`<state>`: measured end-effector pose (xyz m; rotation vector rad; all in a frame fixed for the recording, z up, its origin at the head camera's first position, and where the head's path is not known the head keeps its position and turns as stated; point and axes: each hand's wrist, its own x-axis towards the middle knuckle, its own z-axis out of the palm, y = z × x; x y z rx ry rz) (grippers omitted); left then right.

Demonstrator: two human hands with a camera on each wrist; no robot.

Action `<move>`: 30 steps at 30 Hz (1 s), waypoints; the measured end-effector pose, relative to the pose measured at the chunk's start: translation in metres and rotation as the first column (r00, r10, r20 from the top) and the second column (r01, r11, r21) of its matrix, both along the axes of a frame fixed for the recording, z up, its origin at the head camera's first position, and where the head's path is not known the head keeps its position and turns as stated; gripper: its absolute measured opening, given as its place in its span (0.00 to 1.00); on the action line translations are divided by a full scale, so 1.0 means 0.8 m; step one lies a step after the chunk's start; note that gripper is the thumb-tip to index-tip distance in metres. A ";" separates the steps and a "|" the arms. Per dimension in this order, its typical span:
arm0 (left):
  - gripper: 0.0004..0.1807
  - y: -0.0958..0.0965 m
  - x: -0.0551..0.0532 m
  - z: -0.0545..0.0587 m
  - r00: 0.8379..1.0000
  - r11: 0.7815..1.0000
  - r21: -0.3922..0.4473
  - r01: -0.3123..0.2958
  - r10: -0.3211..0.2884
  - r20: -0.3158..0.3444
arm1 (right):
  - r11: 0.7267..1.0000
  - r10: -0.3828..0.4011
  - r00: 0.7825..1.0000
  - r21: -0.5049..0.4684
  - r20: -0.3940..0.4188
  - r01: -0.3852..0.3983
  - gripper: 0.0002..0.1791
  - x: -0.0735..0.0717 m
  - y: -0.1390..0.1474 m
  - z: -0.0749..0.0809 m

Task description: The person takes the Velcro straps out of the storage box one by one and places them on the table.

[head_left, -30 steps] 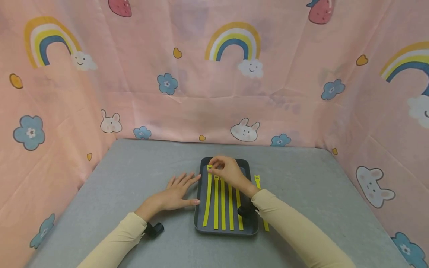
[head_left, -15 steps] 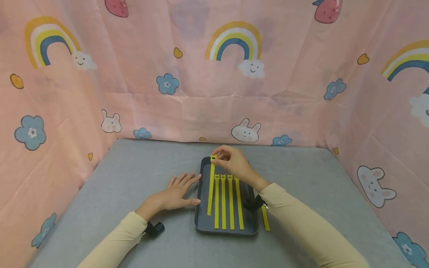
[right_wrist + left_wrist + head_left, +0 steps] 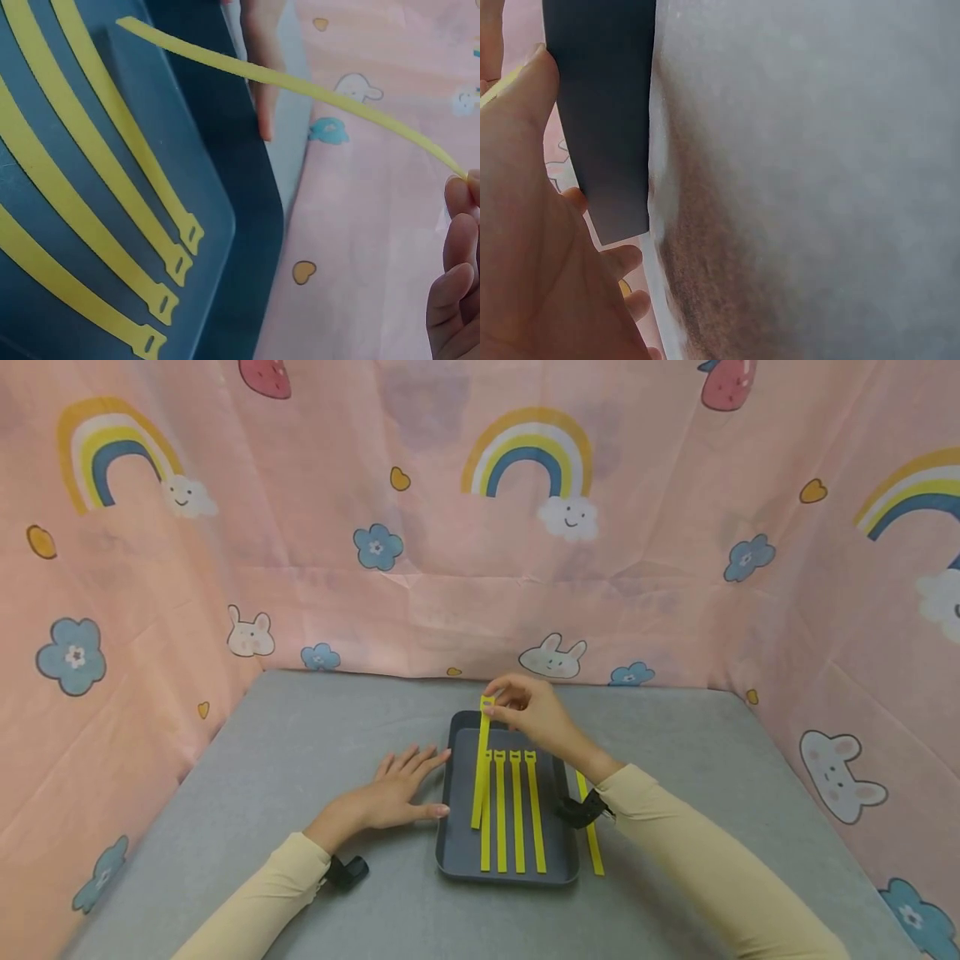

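A dark grey rectangular tray (image 3: pixel 457 853) stands on the table, with several yellow cable straps (image 3: pixel 501 818) side by side in it, slotted heads toward the far end. My right hand (image 3: pixel 540 717) pinches another yellow cable strap (image 3: pixel 480 777) by its slotted head above the tray's far rim. In the right wrist view this strap (image 3: pixel 262 73) hangs in a slight curve, its tail over the tray floor. My left hand (image 3: pixel 386 797) lies spread at the tray's left side, thumb and fingertips at the rim.
One more yellow strap (image 3: pixel 595 852) lies on the grey table (image 3: pixel 675 760) right of the tray, partly hidden by the right wrist and its black camera mount (image 3: pixel 583 810). A pink patterned curtain (image 3: pixel 480 602) stands behind and at both sides.
My right hand has lifted the leftmost strap from the tray and moved it up, away and slightly right. My left hand has stayed at the tray's side.
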<state>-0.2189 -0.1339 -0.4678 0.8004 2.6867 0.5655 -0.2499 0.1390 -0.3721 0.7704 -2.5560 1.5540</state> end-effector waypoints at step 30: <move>0.50 -0.001 0.003 0.002 1.000 1.000 0.020 0.017 -0.016 -0.020 | 0.994 -0.105 0.994 -0.010 -0.016 0.105 0.17 0.018 0.080 0.037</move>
